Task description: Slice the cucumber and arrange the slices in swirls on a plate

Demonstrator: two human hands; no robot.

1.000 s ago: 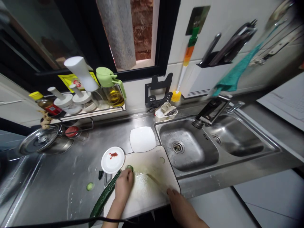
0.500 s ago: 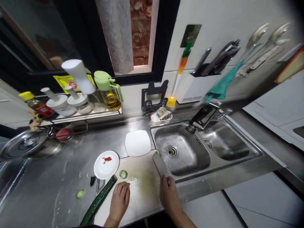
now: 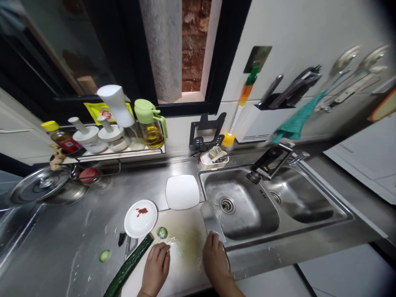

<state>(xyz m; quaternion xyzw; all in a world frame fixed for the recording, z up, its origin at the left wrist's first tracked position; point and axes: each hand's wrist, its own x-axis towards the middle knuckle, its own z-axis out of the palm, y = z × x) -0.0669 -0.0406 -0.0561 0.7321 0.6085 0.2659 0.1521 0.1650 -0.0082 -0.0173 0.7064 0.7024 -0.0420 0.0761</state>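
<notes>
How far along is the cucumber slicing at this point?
Barely begun. Done: the tip is off, with one slice on the cutting board and another slice on the counter. In hand: the right hand holds the knife; the left hand rests beside the cucumber. Left: nearly the whole cucumber is uncut.

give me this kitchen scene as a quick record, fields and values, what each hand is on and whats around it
setting: steel counter beside a double sink
left hand: open, flat on the cutting board, beside the cucumber
right hand: gripping a cleaver, blade over the board's right edge
on board: one cucumber slice
nearby: round plate with red bits, square white plate, cucumber end on the counter
</notes>
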